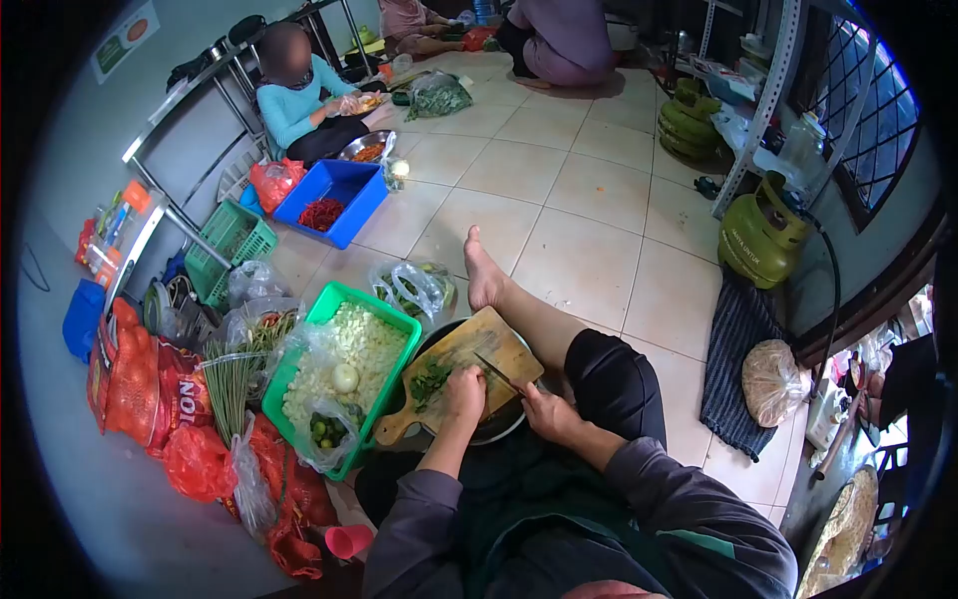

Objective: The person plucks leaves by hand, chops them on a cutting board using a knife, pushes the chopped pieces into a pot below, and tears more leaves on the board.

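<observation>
A wooden cutting board (491, 339) with a handle lies tilted across a round metal basin (502, 431) in my lap. My right hand (552, 414) is wrapped round the handle of a knife (498, 372), its blade over the board and pointing toward my left hand. Chopped green leaves (429, 384) are heaped on the board's left part. My left hand (465, 391) rests on the board beside them, fingers curled and closed; what they hold is hidden. Left of the board, a green tray (412, 332) holds pale chopped pieces, a peeled onion (345, 377) and a bag of small green fruits (329, 427).
A clear bag of greens (414, 290) lies beyond the board, near my bare foot (484, 270). A blue crate (359, 210) holds red chillies. Long beans (229, 384) and red bags (205, 464) crowd the left. Gas cylinders (763, 235) stand right. Other people (299, 100) sit farther off.
</observation>
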`<state>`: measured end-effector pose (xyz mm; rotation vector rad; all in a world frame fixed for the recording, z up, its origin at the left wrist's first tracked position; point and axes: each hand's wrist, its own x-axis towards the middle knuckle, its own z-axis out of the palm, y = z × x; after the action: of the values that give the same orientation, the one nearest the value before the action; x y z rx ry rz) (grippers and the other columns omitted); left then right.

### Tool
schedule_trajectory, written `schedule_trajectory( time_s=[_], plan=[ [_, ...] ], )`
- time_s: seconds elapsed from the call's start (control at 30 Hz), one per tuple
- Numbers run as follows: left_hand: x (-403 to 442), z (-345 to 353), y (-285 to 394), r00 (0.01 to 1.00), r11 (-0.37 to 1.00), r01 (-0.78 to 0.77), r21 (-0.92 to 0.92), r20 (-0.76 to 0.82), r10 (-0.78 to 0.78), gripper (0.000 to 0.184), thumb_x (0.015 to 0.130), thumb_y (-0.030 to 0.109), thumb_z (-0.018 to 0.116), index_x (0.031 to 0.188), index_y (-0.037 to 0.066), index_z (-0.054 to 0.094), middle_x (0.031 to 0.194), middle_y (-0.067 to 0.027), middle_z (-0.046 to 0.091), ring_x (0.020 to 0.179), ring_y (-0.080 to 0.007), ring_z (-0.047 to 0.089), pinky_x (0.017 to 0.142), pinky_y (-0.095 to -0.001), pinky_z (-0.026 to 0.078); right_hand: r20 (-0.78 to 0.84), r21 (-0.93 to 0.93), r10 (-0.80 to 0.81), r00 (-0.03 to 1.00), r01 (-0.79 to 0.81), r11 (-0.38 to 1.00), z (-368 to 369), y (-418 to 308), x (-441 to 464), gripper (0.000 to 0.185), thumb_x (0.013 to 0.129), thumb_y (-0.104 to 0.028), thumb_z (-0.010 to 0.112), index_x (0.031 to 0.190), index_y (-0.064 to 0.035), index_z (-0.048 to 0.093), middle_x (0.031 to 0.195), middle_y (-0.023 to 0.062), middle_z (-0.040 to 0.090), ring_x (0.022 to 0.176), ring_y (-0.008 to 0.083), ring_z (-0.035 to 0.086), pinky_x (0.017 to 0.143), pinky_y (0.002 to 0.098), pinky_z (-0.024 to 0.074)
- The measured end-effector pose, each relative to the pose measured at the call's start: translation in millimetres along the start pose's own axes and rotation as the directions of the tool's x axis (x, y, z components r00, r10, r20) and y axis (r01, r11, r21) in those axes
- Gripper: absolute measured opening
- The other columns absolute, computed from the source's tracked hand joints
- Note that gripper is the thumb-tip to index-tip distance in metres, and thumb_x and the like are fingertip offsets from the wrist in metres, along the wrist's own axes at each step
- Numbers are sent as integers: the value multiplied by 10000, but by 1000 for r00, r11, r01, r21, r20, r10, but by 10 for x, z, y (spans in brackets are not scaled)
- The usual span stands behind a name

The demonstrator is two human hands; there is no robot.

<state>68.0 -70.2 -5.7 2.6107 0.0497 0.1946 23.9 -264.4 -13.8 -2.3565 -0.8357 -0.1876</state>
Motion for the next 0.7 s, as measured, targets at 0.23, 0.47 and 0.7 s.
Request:
schedule_trajectory(
  time_s=[0.23, 0.47, 0.7],
  plan=[
    [11, -25, -18, 999, 999, -45, -19, -22, 44, 76, 808, 112, 637, 846, 68, 685, 854, -201, 639, 835, -398, 632, 728, -471, 520, 87, 174, 183, 979, -196, 965, 67, -17, 14, 448, 915, -60, 507, 1353, -49, 411, 1010, 268, 615, 930, 397, 624, 822, 420, 497],
    [-27, 34, -72, 989, 995, -102, -21, -106, 99, 51, 806, 118, 633, 806, 68, 647, 838, -206, 624, 789, -406, 615, 703, -495, 505, -139, 139, -15, 990, 34, 990, 303, 180, -76, 470, 891, -10, 538, 1335, 38, 390, 1087, 263, 620, 861, 403, 634, 740, 434, 520],
    [-46, -29, -23, 990, 992, -76, -98, -123, 64, 50, 783, 61, 662, 829, 52, 645, 827, -190, 619, 796, -397, 607, 681, -457, 487, -141, 224, 52, 989, -19, 974, 144, 59, 32, 442, 890, -8, 535, 1318, 19, 427, 996, 264, 630, 847, 402, 634, 742, 423, 512]
  ],
)
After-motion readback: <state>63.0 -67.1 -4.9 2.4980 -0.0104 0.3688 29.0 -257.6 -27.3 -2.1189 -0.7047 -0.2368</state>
